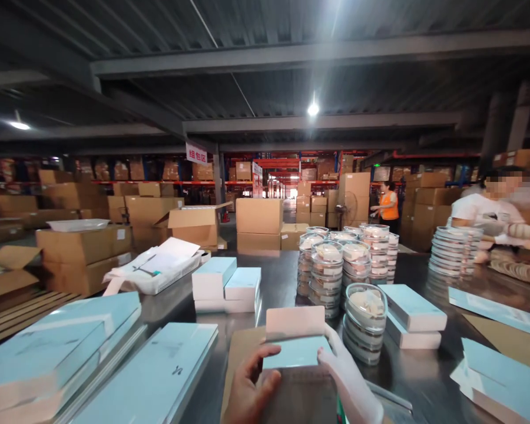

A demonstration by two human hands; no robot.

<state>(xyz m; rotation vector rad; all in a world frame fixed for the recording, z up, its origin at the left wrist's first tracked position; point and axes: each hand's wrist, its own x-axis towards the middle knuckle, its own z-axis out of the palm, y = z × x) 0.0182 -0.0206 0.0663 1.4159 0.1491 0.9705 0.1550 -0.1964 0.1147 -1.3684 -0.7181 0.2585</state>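
A small light blue carton (295, 352) is held between my two hands in the lower middle, its pale flap (295, 321) standing up at the far side. My bare left hand (252, 383) grips its left edge, thumb and fingers curled. On the right edge, my right hand (335, 360), in a white glove with the thumb tip exposed, closes on the carton. Brown cardboard (237, 359) lies under and left of the carton. Just right of my right hand stands a stack of clear round lidded containers (364, 330). What the carton holds is hidden.
Closed blue-and-white cartons (225, 282) stand ahead, with more (417, 309) at right. Flat blue sheets (159, 377) lie at left. Taller container stacks (327, 265) rise behind. Across the dark table (276, 277), a co-worker (490, 206) stands at right. A white tray (168, 277) sits at left.
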